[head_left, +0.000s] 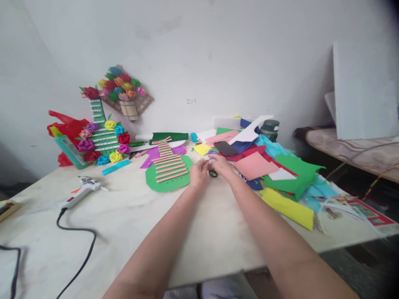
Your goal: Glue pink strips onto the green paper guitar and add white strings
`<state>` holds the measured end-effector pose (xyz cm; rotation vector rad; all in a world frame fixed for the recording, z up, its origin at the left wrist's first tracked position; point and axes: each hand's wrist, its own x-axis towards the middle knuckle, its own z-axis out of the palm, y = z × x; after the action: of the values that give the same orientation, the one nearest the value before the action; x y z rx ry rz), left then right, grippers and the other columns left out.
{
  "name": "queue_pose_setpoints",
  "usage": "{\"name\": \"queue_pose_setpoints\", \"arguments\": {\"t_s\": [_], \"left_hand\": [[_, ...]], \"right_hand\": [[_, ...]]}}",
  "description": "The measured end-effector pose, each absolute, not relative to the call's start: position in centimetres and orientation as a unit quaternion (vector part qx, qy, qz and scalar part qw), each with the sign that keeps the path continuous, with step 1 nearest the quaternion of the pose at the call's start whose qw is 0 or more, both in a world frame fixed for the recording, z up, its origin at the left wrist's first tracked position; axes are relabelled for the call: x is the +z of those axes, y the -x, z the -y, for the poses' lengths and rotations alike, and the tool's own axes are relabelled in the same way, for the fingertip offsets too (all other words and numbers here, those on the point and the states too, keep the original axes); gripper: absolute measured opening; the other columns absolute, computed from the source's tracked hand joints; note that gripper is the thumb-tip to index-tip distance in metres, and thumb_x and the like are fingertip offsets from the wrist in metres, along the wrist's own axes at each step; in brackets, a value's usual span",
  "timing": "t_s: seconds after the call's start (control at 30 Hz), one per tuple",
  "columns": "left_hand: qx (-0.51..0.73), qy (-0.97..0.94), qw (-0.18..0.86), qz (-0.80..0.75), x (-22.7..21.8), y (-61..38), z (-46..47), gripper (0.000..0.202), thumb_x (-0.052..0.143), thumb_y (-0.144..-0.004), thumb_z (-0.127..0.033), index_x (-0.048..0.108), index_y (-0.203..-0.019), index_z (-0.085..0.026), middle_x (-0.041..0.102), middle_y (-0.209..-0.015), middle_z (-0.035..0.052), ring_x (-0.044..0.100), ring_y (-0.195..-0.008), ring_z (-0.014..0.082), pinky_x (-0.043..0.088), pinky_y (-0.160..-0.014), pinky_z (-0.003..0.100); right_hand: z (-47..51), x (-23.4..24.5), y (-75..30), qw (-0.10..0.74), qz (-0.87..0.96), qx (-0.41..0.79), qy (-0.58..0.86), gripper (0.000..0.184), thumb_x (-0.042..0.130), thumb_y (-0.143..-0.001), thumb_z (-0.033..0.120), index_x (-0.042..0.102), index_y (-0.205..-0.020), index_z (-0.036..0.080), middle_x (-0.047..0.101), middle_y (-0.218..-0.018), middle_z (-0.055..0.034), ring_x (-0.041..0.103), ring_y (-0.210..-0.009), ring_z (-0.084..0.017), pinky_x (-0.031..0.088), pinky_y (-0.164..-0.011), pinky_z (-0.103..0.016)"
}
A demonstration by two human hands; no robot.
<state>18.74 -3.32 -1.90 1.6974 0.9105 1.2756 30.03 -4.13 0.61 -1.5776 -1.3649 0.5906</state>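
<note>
My left hand (198, 172) is closed in a pinch beside the right edge of a green guitar-shaped paper cutout (151, 177) with pink paper strips across it. My right hand (220, 164) comes in close from the right, fingers bent and nearly meeting the left. Whatever small thing sits between the fingertips is too small to make out. A pair of scissors (213, 173) shows its dark ring handle just below and between the hands; the rest is mostly hidden.
A hot glue gun (81, 193) with a black cord lies left. Behind it stand a glue bottle (72, 153) and a finished green guitar with paper flowers (104, 139). Coloured paper sheets (255, 165), a phone (225, 148) and a dark jar (269, 129) crowd the right.
</note>
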Motion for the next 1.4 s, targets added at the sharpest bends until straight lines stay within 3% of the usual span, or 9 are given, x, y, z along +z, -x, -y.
{"name": "queue_pose_setpoints", "arguments": {"t_s": [0.2, 0.4, 0.5, 0.63, 0.73, 0.83, 0.97, 1.2, 1.4], "left_hand": [[0.634, -0.468, 0.551, -0.276, 1.3, -18.1, 4.1, 0.023, 0.054, -0.074, -0.032, 0.056, -0.089, -0.015, 0.066, -0.074, 0.0039, 0.060, -0.052, 0.0116, 0.049, -0.059, 0.027], [0.658, -0.460, 0.531, -0.272, 4.8, -16.5, 4.3, 0.032, 0.058, -0.070, -0.040, 0.057, -0.089, -0.015, 0.067, -0.090, 0.0077, 0.058, -0.054, 0.0075, 0.036, -0.045, 0.018], [0.668, -0.471, 0.503, -0.281, 4.8, -15.2, 3.5, 0.033, 0.060, -0.068, -0.040, 0.059, -0.087, -0.014, 0.067, -0.090, 0.0082, 0.059, -0.057, 0.0083, 0.036, -0.047, 0.018], [0.563, -0.500, 0.551, -0.359, 3.4, -14.0, 3.1, 0.025, 0.063, -0.065, -0.036, 0.060, -0.075, -0.013, 0.068, -0.074, 0.0079, 0.062, -0.064, 0.0119, 0.042, -0.055, 0.020], [0.378, -0.564, 0.608, -0.411, 2.6, -14.0, 3.6, 0.026, 0.064, -0.064, -0.038, 0.059, -0.065, -0.012, 0.065, -0.059, 0.0087, 0.058, -0.049, 0.0127, 0.039, -0.045, 0.020], [0.306, -0.636, 0.587, -0.397, 2.8, -14.3, 4.0, 0.032, 0.063, -0.064, -0.043, 0.057, -0.055, -0.013, 0.052, -0.039, 0.0024, 0.040, -0.031, 0.0064, 0.025, -0.034, 0.018], [0.380, -0.656, 0.556, -0.341, 4.0, -14.1, 3.9, 0.045, 0.058, -0.067, -0.048, 0.042, -0.040, -0.016, 0.032, -0.032, -0.0046, 0.025, -0.029, 0.0022, 0.017, -0.033, 0.018], [0.568, -0.515, 0.524, -0.371, 4.6, -11.8, 2.1, 0.029, 0.062, -0.063, -0.040, 0.048, -0.057, -0.015, 0.054, -0.052, 0.0005, 0.049, -0.044, 0.0088, 0.037, -0.043, 0.021], [0.642, -0.385, 0.473, -0.465, 4.5, -8.5, -0.9, 0.013, 0.055, -0.064, -0.026, 0.047, -0.061, -0.016, 0.053, -0.063, 0.0011, 0.053, -0.059, 0.0111, 0.045, -0.053, 0.024]], "right_hand": [[4.7, 0.8, -28.2, 0.593, 0.484, 0.560, 0.316, 0.035, 0.044, -0.065, 0.009, 0.060, -0.094, 0.020, 0.064, -0.089, -0.0028, 0.059, -0.084, -0.014, 0.046, -0.076, -0.030], [5.5, 0.5, -26.7, 0.423, 0.525, 0.688, 0.268, 0.013, 0.049, -0.065, 0.011, 0.058, -0.074, 0.016, 0.063, -0.067, -0.0018, 0.058, -0.062, -0.013, 0.046, -0.057, -0.026], [6.2, 1.3, -27.2, 0.357, 0.565, 0.672, 0.318, 0.013, 0.054, -0.070, 0.023, 0.059, -0.077, 0.013, 0.059, -0.055, -0.0028, 0.054, -0.050, -0.013, 0.043, -0.049, -0.024], [6.0, 2.5, -28.4, 0.502, 0.517, 0.618, 0.315, 0.015, 0.058, -0.071, 0.031, 0.058, -0.072, 0.016, 0.044, -0.044, 0.0047, 0.044, -0.041, -0.008, 0.040, -0.045, -0.021], [5.0, 2.7, -28.7, 0.617, 0.459, 0.556, 0.315, 0.013, 0.061, -0.069, 0.028, 0.058, -0.071, 0.017, 0.053, -0.055, 0.0019, 0.050, -0.050, -0.008, 0.044, -0.052, -0.022], [4.1, 2.1, -28.4, 0.642, 0.441, 0.522, 0.348, 0.014, 0.066, -0.063, 0.026, 0.059, -0.067, 0.015, 0.060, -0.064, -0.0015, 0.055, -0.059, -0.010, 0.046, -0.056, -0.023], [4.0, 1.3, -27.3, 0.589, 0.481, 0.541, 0.359, 0.017, 0.064, -0.065, 0.030, 0.056, -0.067, 0.015, 0.061, -0.068, -0.0026, 0.058, -0.063, -0.013, 0.047, -0.059, -0.026], [3.5, 2.1, -23.4, 0.536, 0.503, 0.572, 0.365, 0.013, 0.053, -0.074, 0.029, 0.049, -0.072, 0.017, 0.062, -0.076, -0.0028, 0.061, -0.064, -0.014, 0.049, -0.054, -0.027], [1.7, 3.4, -19.0, 0.467, 0.542, 0.583, 0.386, 0.012, 0.048, -0.079, 0.029, 0.053, -0.083, 0.019, 0.064, -0.089, -0.0041, 0.062, -0.064, -0.013, 0.048, -0.049, -0.024]]}}
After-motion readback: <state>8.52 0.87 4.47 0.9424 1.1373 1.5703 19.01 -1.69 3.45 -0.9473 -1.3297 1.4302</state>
